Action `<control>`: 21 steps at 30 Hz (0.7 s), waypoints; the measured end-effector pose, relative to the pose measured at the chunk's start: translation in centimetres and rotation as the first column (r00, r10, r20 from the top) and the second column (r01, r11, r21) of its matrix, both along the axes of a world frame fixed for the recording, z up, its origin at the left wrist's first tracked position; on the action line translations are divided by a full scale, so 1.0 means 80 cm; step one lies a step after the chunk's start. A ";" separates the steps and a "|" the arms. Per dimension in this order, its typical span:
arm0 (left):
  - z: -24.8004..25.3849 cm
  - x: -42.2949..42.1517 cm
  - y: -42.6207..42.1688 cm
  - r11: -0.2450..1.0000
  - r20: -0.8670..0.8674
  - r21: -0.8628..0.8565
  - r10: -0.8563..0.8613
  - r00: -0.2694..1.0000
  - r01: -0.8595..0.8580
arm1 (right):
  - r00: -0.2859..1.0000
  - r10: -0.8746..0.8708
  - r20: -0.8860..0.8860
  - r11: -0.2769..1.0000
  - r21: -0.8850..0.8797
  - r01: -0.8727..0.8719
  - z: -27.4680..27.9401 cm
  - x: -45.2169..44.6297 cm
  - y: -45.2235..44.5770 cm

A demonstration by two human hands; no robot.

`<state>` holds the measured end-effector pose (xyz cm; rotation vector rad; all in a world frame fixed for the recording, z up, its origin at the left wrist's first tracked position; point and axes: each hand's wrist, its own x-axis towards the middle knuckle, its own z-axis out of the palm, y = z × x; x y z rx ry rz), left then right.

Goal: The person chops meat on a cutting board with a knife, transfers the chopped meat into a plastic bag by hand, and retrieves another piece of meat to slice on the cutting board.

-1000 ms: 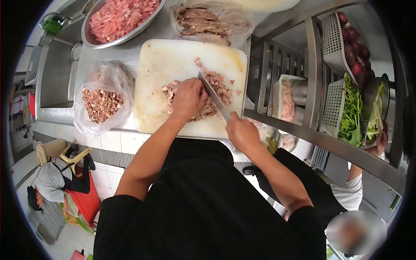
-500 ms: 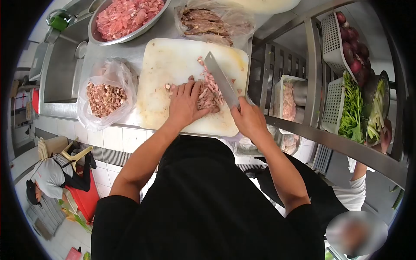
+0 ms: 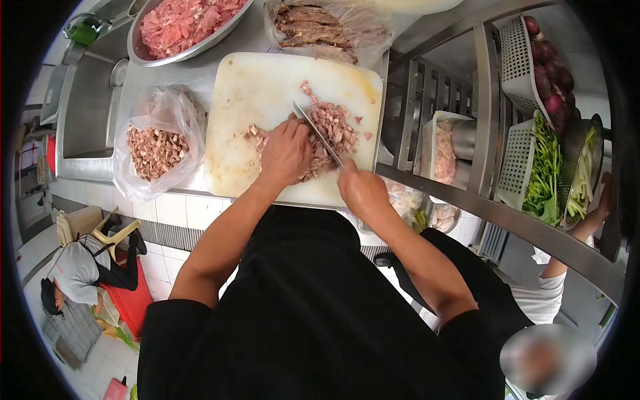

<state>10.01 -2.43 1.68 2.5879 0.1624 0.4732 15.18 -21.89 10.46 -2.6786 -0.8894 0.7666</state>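
My right hand (image 3: 363,192) is closed round the handle of a broad kitchen knife (image 3: 320,137). Its blade stands nearly edge-on beside my left fingers, down in the meat. With fingers curled, my left hand (image 3: 285,152) presses on cooked meat on the white cutting board (image 3: 233,87); most of the piece under the palm is hidden. Chopped meat (image 3: 337,127) lies heaped to the right of the blade, and a few small bits sit left of my left hand. Left of the board is a clear plastic bag (image 3: 190,123) holding diced meat (image 3: 157,153).
Behind the board are a metal bowl (image 3: 190,57) of raw sliced meat and a bag of cooked strips (image 3: 313,30). A sink (image 3: 90,100) is at left. On the right, a metal rack holds onions (image 3: 550,73) and greens (image 3: 543,180). Co-workers (image 3: 543,300) (image 3: 70,270) are on both sides.
My right hand and the knife have moved left, and the blade has turned from flat to edge-on beside my left hand. More chopped meat shows to the right of the blade.
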 end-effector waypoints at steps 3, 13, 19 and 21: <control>0.002 -0.005 -0.002 1.000 0.069 0.016 0.012 0.998 -0.013 | 0.999 0.026 0.043 0.995 0.094 -0.030 -0.031 0.032 0.051; 0.015 -0.006 0.003 0.987 0.005 -0.160 0.034 0.999 -0.033 | 0.995 0.073 -0.061 0.996 -0.046 -0.076 0.083 0.012 -0.015; -0.006 0.002 -0.001 0.992 0.022 -0.117 0.043 0.999 -0.040 | 1.000 -0.012 -0.022 0.999 -0.048 0.010 -0.006 0.005 0.013; -0.004 0.002 0.003 0.994 0.040 -0.095 0.054 0.998 -0.050 | 0.998 -0.022 0.065 0.995 0.096 0.016 -0.025 0.022 0.054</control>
